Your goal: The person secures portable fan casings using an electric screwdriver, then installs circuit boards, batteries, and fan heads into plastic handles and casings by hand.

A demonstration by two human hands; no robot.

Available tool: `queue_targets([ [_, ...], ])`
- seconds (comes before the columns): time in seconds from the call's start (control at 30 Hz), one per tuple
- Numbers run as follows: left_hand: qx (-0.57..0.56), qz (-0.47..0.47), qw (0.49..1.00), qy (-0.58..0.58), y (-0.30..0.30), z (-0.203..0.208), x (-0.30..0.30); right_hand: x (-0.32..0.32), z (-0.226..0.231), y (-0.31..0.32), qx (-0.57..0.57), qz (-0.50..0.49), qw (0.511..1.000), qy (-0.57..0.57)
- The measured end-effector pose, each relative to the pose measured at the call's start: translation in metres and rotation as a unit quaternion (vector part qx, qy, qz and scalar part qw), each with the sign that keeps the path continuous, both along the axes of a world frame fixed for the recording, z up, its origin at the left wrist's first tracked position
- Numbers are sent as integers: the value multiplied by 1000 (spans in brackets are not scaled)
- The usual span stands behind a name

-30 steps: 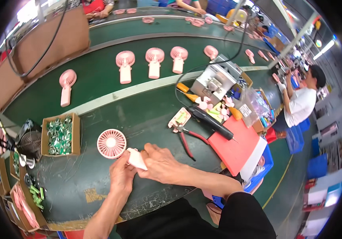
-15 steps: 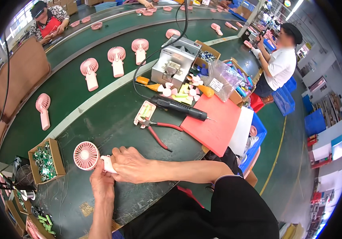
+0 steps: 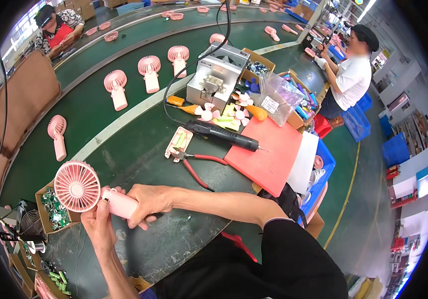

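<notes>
A pink handheld fan [image 3: 77, 187] is held up over the near left of the bench, its round grille turned toward me. My left hand [image 3: 99, 225] pinches the neck between grille and handle, thumb near a small dark spot there. Around the handle's lower end closes my right hand [image 3: 148, 203]; some of its fingers are hidden behind the handle. Farther along the bench lie red-handled pliers [image 3: 196, 169], their jaws at a pink fan shell [image 3: 180, 142]. Beside these rests a black electric screwdriver [image 3: 224, 133], its bit pointing right.
Behind the bench runs a green conveyor [image 3: 92, 117] with several pink fans. A cardboard box of circuit boards [image 3: 56, 212] stands at left. A metal machine [image 3: 218, 74], a red sheet [image 3: 264, 152] and a plastic bag [image 3: 280, 97] occupy the right side. Co-workers [image 3: 346, 74] work beyond.
The fan has come up closer and moved left, and its handle now shows more. My right hand has shifted its hold toward the handle's end; my left hand has moved left with the neck.
</notes>
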State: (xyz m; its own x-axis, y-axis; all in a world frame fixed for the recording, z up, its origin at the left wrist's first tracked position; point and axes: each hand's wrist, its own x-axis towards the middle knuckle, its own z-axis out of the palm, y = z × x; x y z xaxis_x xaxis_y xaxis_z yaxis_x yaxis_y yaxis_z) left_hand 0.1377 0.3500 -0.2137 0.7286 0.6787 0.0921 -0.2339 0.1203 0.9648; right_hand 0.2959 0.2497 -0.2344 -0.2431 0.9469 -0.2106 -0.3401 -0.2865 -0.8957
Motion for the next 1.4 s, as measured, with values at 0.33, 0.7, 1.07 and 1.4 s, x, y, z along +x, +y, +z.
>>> queue_targets([
  [0.33,-61,-49,996,36,3,-28,-3,-13,-16,-14,-57,-37,998,-1],
  [0.7,-160,-80,983,31,-13,-33,-1,-33,-31,-8,-77,-45,973,211],
  [1.07,-82,-22,995,56,-21,-26,1,-34,-30,-10,-100,-68,970,209],
  [1.4,-129,-4,991,18,-24,-32,3,-30,-33,-8,-88,-41,974,204],
])
